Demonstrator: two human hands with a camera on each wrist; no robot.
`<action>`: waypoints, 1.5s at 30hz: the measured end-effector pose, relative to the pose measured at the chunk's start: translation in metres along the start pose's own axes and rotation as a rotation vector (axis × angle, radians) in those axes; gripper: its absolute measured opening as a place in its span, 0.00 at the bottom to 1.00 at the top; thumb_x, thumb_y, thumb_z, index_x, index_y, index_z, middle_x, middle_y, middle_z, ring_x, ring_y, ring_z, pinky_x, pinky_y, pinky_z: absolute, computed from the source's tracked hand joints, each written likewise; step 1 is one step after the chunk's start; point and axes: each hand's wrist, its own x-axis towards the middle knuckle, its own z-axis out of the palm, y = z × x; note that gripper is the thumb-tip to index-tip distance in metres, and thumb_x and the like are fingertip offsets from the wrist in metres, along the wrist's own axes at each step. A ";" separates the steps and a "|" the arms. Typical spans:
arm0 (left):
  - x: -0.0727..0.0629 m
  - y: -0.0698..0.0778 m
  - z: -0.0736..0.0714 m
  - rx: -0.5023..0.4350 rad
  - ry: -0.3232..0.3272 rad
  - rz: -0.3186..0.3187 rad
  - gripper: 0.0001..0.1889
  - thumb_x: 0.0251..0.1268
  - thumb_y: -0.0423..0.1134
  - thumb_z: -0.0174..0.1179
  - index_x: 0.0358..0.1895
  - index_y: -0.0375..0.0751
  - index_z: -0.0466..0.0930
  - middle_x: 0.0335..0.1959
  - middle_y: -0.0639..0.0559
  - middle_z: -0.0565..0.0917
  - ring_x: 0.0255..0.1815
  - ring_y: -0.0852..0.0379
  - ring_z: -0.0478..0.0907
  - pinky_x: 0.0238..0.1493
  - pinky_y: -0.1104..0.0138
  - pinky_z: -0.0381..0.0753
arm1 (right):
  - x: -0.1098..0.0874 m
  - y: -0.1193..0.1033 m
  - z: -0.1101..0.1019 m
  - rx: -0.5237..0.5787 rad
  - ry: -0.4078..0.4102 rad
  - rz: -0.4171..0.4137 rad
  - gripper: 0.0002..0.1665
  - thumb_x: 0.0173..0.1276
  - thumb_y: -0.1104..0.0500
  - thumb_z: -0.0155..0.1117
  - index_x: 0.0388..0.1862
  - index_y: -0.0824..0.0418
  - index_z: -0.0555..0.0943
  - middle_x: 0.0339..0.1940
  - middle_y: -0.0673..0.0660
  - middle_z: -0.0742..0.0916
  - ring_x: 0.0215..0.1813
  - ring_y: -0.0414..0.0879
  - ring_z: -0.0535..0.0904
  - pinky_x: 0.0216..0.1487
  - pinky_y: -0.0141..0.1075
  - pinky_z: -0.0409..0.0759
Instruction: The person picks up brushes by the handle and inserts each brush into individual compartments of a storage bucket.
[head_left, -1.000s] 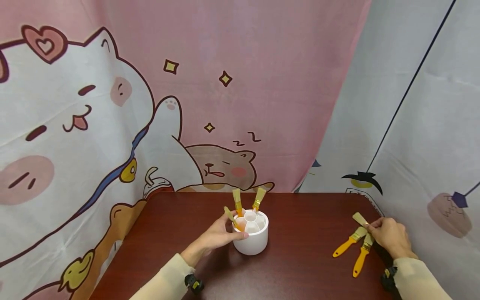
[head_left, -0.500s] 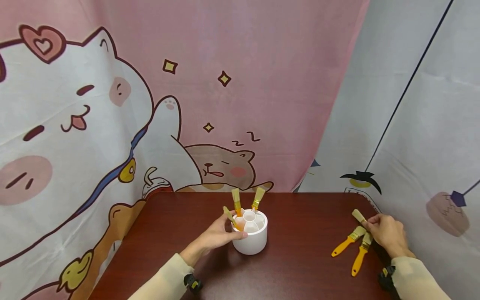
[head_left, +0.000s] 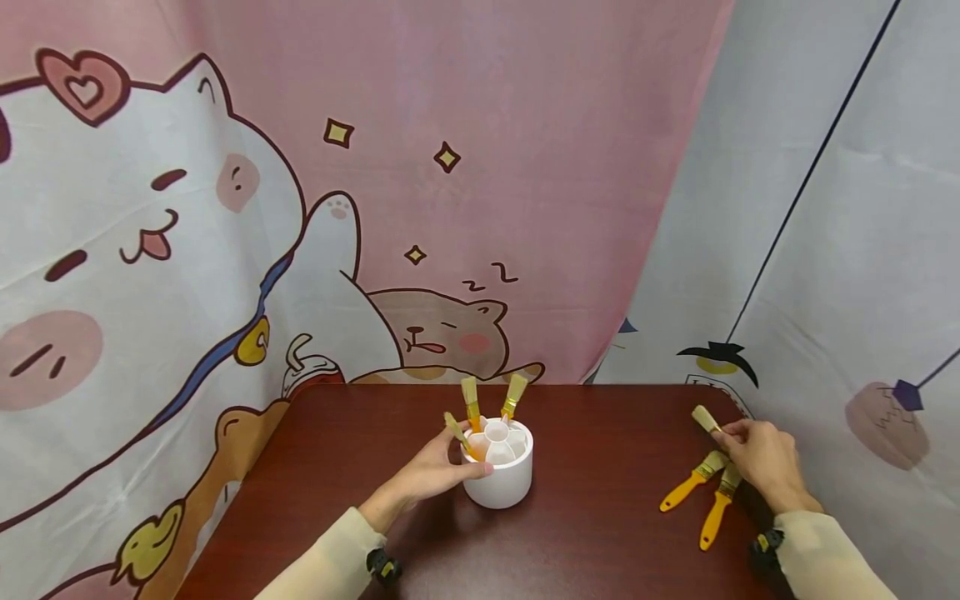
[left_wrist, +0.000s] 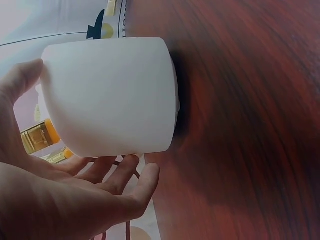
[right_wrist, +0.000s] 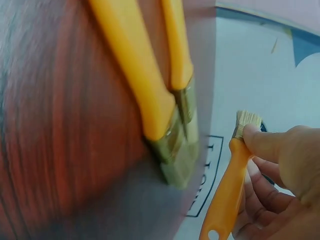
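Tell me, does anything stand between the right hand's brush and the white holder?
Nothing visible blocks the held brush: two loose brushes lie beside its direct path; the left hand grips the white holder from the left.

Brush handle (right_wrist: 227, 189) looks plastic, holder (left_wrist: 110, 95) smooth, tabletop (head_left: 600, 508) wooden.

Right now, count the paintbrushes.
6: a front brush, a middle brush and a right brush in the white holder; a nearer brush and a farther brush on the table; a held brush in the right hand.
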 end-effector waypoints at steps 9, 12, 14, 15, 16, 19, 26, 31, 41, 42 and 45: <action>-0.001 0.000 0.000 0.004 0.002 -0.014 0.49 0.70 0.52 0.84 0.89 0.45 0.70 0.81 0.38 0.82 0.80 0.39 0.79 0.82 0.32 0.76 | -0.005 -0.029 -0.001 0.000 0.050 -0.098 0.14 0.79 0.54 0.83 0.44 0.66 0.94 0.35 0.61 0.95 0.32 0.51 0.81 0.35 0.42 0.72; -0.001 0.000 0.000 0.007 0.003 -0.021 0.50 0.70 0.52 0.84 0.90 0.44 0.69 0.81 0.38 0.81 0.81 0.38 0.79 0.82 0.32 0.76 | -0.008 -0.038 -0.001 0.015 0.051 -0.110 0.13 0.80 0.55 0.82 0.44 0.65 0.94 0.32 0.57 0.94 0.30 0.47 0.79 0.33 0.40 0.72; -0.002 -0.001 0.000 0.014 0.004 -0.022 0.50 0.70 0.52 0.84 0.90 0.43 0.69 0.80 0.38 0.82 0.80 0.38 0.80 0.82 0.32 0.76 | -0.010 -0.044 -0.001 0.024 0.050 -0.114 0.12 0.80 0.56 0.82 0.44 0.66 0.94 0.31 0.56 0.94 0.29 0.46 0.78 0.31 0.39 0.71; -0.001 -0.001 0.000 0.017 0.005 -0.019 0.50 0.70 0.52 0.84 0.90 0.43 0.69 0.80 0.38 0.82 0.80 0.38 0.80 0.81 0.32 0.76 | -0.011 -0.047 -0.001 0.026 0.051 -0.117 0.13 0.80 0.56 0.81 0.45 0.66 0.94 0.31 0.56 0.93 0.28 0.45 0.78 0.31 0.38 0.71; -0.002 -0.001 0.000 0.020 0.005 -0.016 0.50 0.70 0.52 0.84 0.90 0.43 0.69 0.80 0.38 0.82 0.79 0.39 0.80 0.81 0.32 0.77 | -0.012 -0.049 -0.001 0.027 0.053 -0.121 0.13 0.80 0.56 0.81 0.45 0.67 0.94 0.30 0.56 0.93 0.28 0.45 0.77 0.30 0.38 0.71; -0.002 -0.002 0.000 0.026 0.005 -0.010 0.49 0.70 0.52 0.84 0.89 0.43 0.70 0.80 0.39 0.83 0.79 0.40 0.80 0.81 0.32 0.76 | -0.014 -0.056 -0.002 0.028 0.053 -0.131 0.14 0.81 0.55 0.81 0.47 0.68 0.94 0.32 0.58 0.94 0.28 0.45 0.77 0.30 0.37 0.71; 0.000 -0.002 -0.001 0.031 -0.011 0.001 0.48 0.71 0.53 0.83 0.88 0.44 0.71 0.78 0.42 0.84 0.77 0.42 0.82 0.77 0.37 0.80 | -0.018 -0.071 -0.002 0.035 0.047 -0.145 0.15 0.80 0.56 0.81 0.49 0.68 0.93 0.34 0.61 0.94 0.30 0.46 0.77 0.28 0.36 0.71; -0.001 -0.002 -0.002 0.034 -0.012 -0.001 0.47 0.70 0.53 0.83 0.88 0.44 0.72 0.80 0.41 0.83 0.78 0.40 0.80 0.79 0.34 0.78 | -0.019 -0.080 -0.002 0.047 0.046 -0.172 0.13 0.79 0.56 0.83 0.48 0.67 0.94 0.36 0.61 0.95 0.31 0.45 0.80 0.28 0.36 0.73; -0.001 0.000 -0.003 0.043 -0.009 0.003 0.48 0.70 0.52 0.83 0.88 0.42 0.72 0.81 0.39 0.82 0.81 0.38 0.79 0.80 0.31 0.76 | -0.026 -0.100 -0.007 0.079 0.012 -0.185 0.13 0.79 0.57 0.83 0.49 0.66 0.93 0.37 0.62 0.94 0.29 0.44 0.80 0.26 0.34 0.75; -0.001 0.000 -0.003 0.043 -0.007 0.001 0.48 0.70 0.52 0.83 0.88 0.43 0.72 0.81 0.39 0.82 0.80 0.38 0.79 0.80 0.32 0.77 | -0.027 -0.102 -0.008 0.083 0.004 -0.186 0.13 0.79 0.57 0.83 0.50 0.66 0.93 0.37 0.62 0.94 0.29 0.44 0.80 0.26 0.34 0.75; -0.001 0.001 -0.003 0.045 -0.004 -0.004 0.48 0.70 0.53 0.84 0.88 0.43 0.72 0.80 0.40 0.82 0.79 0.39 0.80 0.79 0.34 0.78 | -0.029 -0.109 -0.008 0.091 -0.005 -0.202 0.12 0.79 0.57 0.83 0.49 0.65 0.93 0.36 0.60 0.94 0.28 0.43 0.80 0.26 0.34 0.75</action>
